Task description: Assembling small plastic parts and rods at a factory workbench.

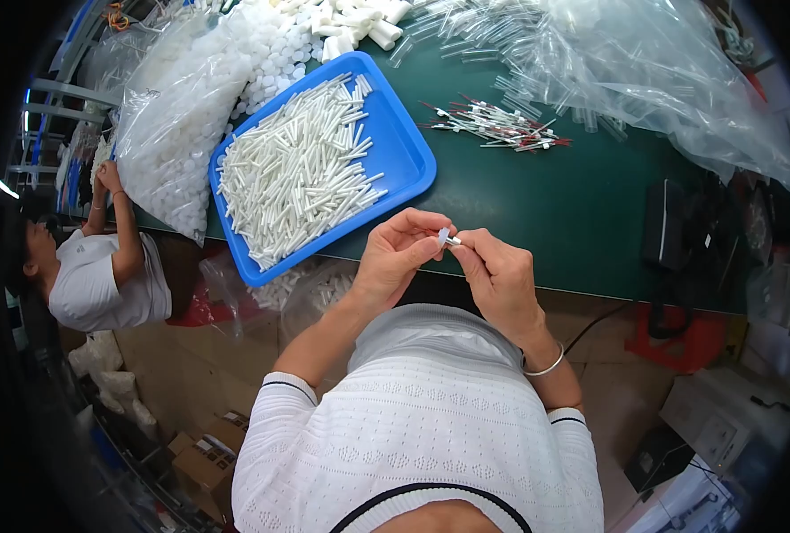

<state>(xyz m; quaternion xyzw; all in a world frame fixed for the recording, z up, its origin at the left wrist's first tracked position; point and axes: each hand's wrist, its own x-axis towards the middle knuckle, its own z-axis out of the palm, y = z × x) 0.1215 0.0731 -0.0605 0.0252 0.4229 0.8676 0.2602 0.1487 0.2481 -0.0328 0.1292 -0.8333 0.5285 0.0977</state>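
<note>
My left hand (393,259) pinches a small translucent whitish piece (444,235), perhaps a round cap, near the table's front edge. Closed on a short white stick (454,241), my right hand (500,275) brings it against that piece. The fingers hide much of both parts, so I cannot tell how far they are joined. Just left of my hands lies a blue tray (410,160), heaped with short white sticks (297,164) like the one in my fingers.
Loose translucent caps (275,58) and a plastic bag (168,115) lie behind the tray. Clear tubes (466,35) and a big clear bag (644,62) fill the far right. Thin red-and-white sticks (497,124) lie on the green table (546,222). Another person (111,266) works at left.
</note>
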